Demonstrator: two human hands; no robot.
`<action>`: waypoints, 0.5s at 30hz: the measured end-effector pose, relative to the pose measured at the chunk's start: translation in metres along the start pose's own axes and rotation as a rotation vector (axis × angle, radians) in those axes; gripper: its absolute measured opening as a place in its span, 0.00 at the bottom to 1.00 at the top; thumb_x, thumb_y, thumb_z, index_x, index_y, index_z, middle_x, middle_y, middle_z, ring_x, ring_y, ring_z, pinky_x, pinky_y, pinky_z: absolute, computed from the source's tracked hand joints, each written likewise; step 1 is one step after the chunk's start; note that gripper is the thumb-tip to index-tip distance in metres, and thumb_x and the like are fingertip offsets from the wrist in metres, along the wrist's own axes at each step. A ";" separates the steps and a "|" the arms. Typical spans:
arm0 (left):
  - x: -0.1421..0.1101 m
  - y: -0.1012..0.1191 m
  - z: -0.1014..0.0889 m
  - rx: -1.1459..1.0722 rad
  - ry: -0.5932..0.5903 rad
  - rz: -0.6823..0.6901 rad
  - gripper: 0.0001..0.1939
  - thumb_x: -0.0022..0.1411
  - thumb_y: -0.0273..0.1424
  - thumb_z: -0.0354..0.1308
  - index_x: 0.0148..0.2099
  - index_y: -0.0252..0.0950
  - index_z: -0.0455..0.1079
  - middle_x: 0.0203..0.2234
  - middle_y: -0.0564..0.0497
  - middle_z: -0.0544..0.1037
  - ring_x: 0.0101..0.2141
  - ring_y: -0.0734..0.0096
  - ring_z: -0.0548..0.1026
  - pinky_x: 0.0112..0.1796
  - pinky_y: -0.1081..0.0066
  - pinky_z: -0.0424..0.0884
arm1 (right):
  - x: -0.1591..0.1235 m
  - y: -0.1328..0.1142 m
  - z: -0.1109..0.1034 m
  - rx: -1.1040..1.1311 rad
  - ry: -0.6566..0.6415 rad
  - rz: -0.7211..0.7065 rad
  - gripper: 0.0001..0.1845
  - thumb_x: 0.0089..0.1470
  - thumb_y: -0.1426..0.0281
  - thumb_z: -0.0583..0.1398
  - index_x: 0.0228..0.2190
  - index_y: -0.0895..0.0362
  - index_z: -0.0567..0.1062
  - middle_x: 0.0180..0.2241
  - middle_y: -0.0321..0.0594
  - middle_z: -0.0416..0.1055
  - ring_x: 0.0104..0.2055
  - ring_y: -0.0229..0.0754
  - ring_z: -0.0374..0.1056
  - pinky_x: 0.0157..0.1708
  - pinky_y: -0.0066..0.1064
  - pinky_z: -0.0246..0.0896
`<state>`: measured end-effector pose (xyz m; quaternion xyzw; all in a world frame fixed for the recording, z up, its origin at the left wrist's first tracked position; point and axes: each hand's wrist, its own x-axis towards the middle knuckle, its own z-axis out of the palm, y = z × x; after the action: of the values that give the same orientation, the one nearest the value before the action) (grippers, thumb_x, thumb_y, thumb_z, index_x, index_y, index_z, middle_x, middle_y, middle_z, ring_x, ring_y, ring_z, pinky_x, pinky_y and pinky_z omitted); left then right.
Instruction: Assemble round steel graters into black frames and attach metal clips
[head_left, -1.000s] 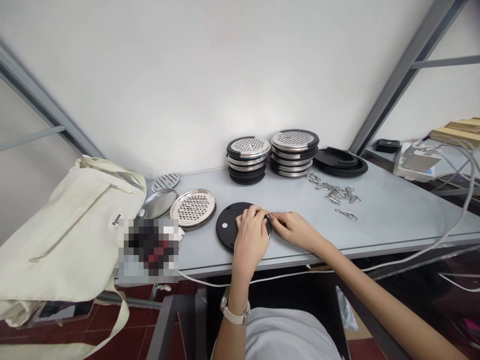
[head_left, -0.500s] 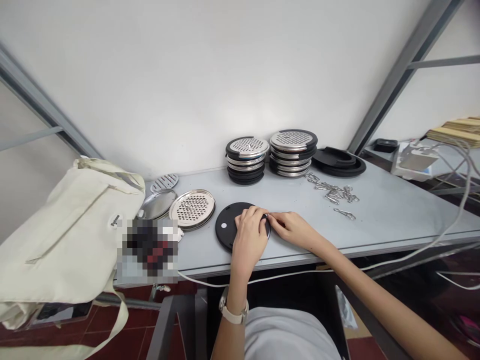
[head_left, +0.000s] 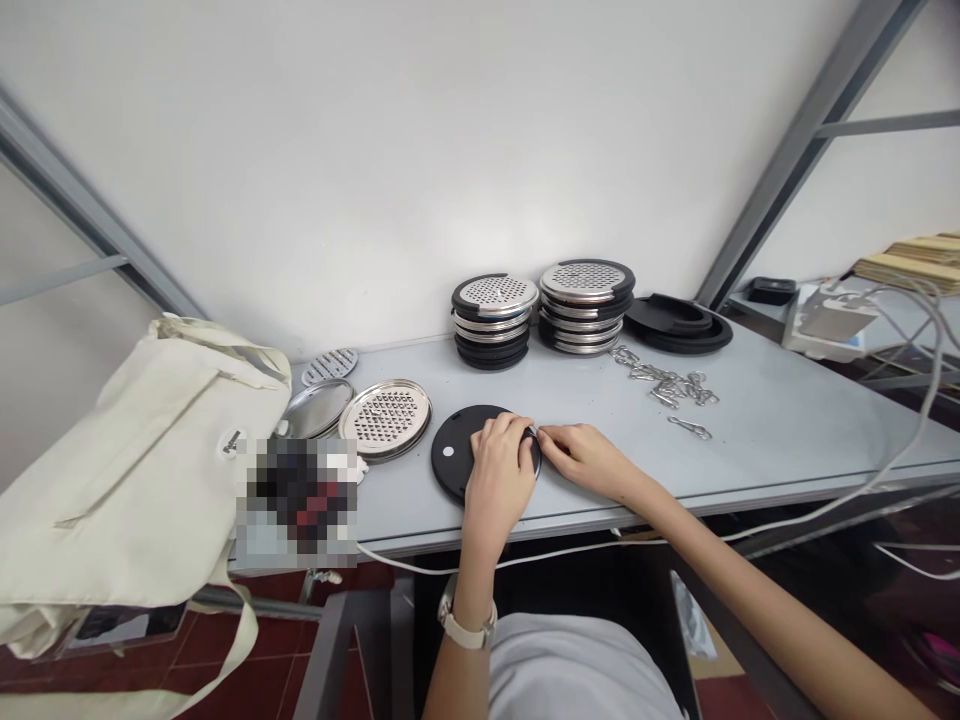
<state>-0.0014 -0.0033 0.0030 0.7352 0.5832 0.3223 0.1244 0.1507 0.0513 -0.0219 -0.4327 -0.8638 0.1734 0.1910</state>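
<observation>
A round black plastic disc (head_left: 450, 475) with a white dot lies flat near the table's front edge. My left hand (head_left: 499, 455) rests on its right half, fingers curled together towards the rim and gripping it. At the disc's right rim my right hand (head_left: 581, 457) is closed in a pinch, its fingertips meeting those of my left hand. A small shiny bit shows between them, too small to name. Right of my right hand lie a single metal snap hook (head_left: 689, 428) and a pile of similar hooks (head_left: 666, 384).
Two stacks of black-rimmed grater discs, a left stack (head_left: 495, 322) and a right stack (head_left: 586, 308), stand against the wall. Black trays (head_left: 709, 338) are beside them. Metal grater plates (head_left: 385, 417) and a cream bag (head_left: 142, 470) lie left. A white cable (head_left: 911, 440) runs along the front.
</observation>
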 end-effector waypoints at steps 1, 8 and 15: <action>0.000 0.000 0.000 -0.002 0.002 0.001 0.11 0.66 0.24 0.46 0.47 0.40 0.67 0.44 0.51 0.72 0.46 0.68 0.67 0.49 0.65 0.60 | 0.000 0.000 0.000 0.005 0.001 0.001 0.21 0.63 0.66 0.45 0.25 0.57 0.71 0.23 0.39 0.72 0.22 0.37 0.62 0.27 0.27 0.49; 0.000 -0.001 0.000 -0.011 0.005 0.002 0.11 0.66 0.24 0.46 0.45 0.40 0.67 0.43 0.52 0.72 0.45 0.69 0.67 0.48 0.65 0.61 | -0.001 -0.002 -0.002 0.019 0.004 0.013 0.22 0.63 0.65 0.45 0.25 0.57 0.71 0.22 0.39 0.72 0.22 0.37 0.61 0.27 0.27 0.50; 0.001 0.001 -0.001 -0.004 -0.011 -0.015 0.11 0.66 0.24 0.46 0.45 0.40 0.67 0.43 0.51 0.72 0.46 0.67 0.67 0.48 0.65 0.61 | 0.000 -0.002 -0.002 0.026 0.006 0.016 0.22 0.64 0.65 0.45 0.25 0.57 0.71 0.23 0.40 0.72 0.22 0.38 0.62 0.27 0.28 0.51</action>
<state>-0.0013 -0.0030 0.0048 0.7321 0.5875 0.3186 0.1316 0.1506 0.0502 -0.0198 -0.4378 -0.8574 0.1849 0.1976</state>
